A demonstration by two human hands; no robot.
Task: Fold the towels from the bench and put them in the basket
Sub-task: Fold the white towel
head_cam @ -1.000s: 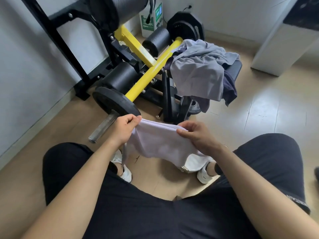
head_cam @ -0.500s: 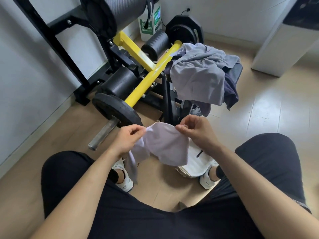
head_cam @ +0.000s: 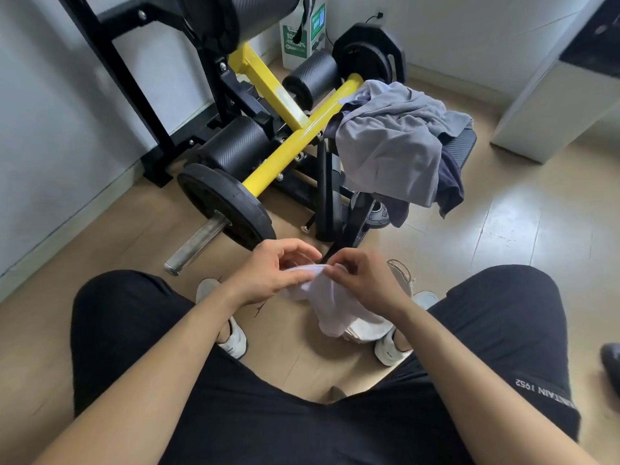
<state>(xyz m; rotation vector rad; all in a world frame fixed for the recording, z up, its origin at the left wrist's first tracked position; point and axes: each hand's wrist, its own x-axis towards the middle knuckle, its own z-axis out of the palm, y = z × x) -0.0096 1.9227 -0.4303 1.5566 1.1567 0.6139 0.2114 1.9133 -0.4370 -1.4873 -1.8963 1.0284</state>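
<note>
Both hands, left (head_cam: 272, 274) and right (head_cam: 363, 284), pinch white towel (head_cam: 335, 312)

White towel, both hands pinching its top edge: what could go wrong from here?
1. The left hand and right hand pinch only the top edge of the white towel; the rest hangs bunched, so a corner may slip or the fold come out crooked.
2. Its lower end hangs low toward the floor and may drag.
3. The grey pile droops over the bench edge and might slide off.
</note>
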